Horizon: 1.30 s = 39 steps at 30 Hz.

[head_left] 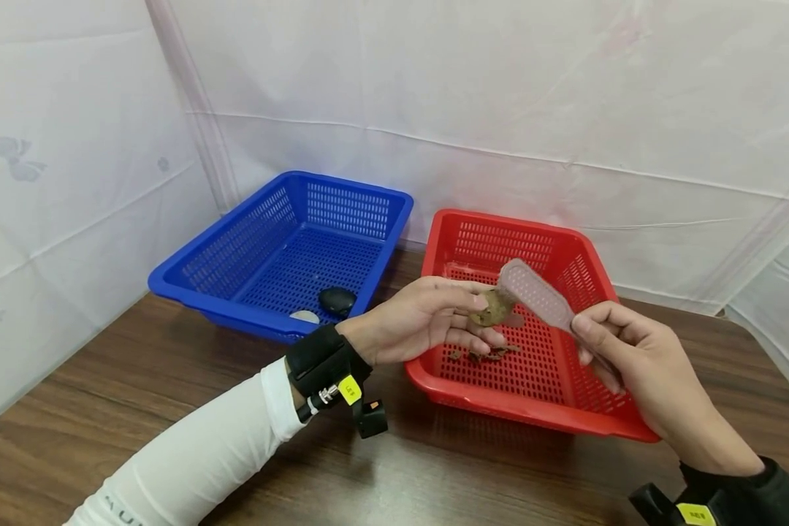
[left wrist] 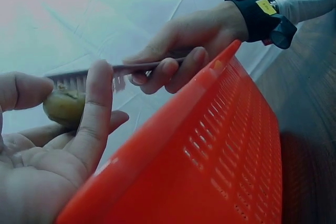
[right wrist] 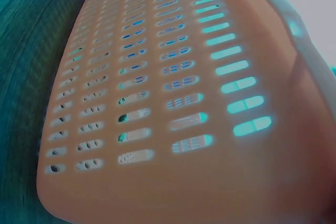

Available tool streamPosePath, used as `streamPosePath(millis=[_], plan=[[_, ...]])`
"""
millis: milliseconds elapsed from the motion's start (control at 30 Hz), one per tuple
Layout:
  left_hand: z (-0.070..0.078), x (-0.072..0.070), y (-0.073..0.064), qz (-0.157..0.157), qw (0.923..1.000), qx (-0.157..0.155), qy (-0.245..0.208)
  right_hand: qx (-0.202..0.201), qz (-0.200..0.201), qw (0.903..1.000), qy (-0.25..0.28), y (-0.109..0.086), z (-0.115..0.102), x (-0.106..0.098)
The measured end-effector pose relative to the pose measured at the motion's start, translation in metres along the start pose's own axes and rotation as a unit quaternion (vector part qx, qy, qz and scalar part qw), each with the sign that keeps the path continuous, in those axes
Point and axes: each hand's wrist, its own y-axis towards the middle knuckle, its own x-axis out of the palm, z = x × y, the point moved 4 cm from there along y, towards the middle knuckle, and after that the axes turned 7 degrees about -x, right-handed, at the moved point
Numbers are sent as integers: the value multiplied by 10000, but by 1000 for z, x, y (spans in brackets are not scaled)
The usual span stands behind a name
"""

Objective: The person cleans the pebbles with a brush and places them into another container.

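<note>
Left hand, fingers pinching a round brownish lump over the red basket, toward its left edge! Right hand, fingers gripping the brush; only the left wrist view shows its bristles, partly behind a finger. Dark scraps below. In the blue basket, near-right corner: black stone, pale piece half hidden by the rim. Right wrist view? Mostly basket wall, shapes through its slots unclear.

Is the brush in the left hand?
No, the right hand grips the brush by its handle, while the left hand holds a brownish round object.
</note>
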Motion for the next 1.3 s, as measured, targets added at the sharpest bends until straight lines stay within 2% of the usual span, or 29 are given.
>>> streamPosePath(millis=[100,167,300,367,500,700,867,1033,1100,1200,1267,1300], plan=[[1,1,0,-64,10000,22,48,-25,320,9989,351,0,0,-2],[1,1,0,-56,10000,36,40,-133,263,9986,440,-1,0,-2],[1,1,-1,-2,10000,33,22,-131,-89,9999,0,-1,-1,0],[1,1,0,14,10000,44,31,-14,-55,9999,-96,-1,-1,0],[1,0,0,50,10000,60,-25,-51,256,9995,172,-1,-1,-1],[1,0,0,3,9999,78,-113,-34,-138,9992,-375,-1,-2,2],[1,0,-1,121,9997,84,-214,-88,170,9998,-40,-1,-3,0],[1,0,-1,182,9994,69,-295,-43,-173,9971,-736,-2,-3,2],[1,0,-1,226,9992,68,-324,52,-68,9978,-655,-1,-2,2],[0,-1,0,307,9988,57,-386,66,314,9994,-157,0,-2,-1],[0,-1,0,358,9985,80,-413,41,302,9995,-70,-1,-3,-2],[0,-1,0,378,9984,98,-399,48,197,9995,-227,-1,-3,-1]])
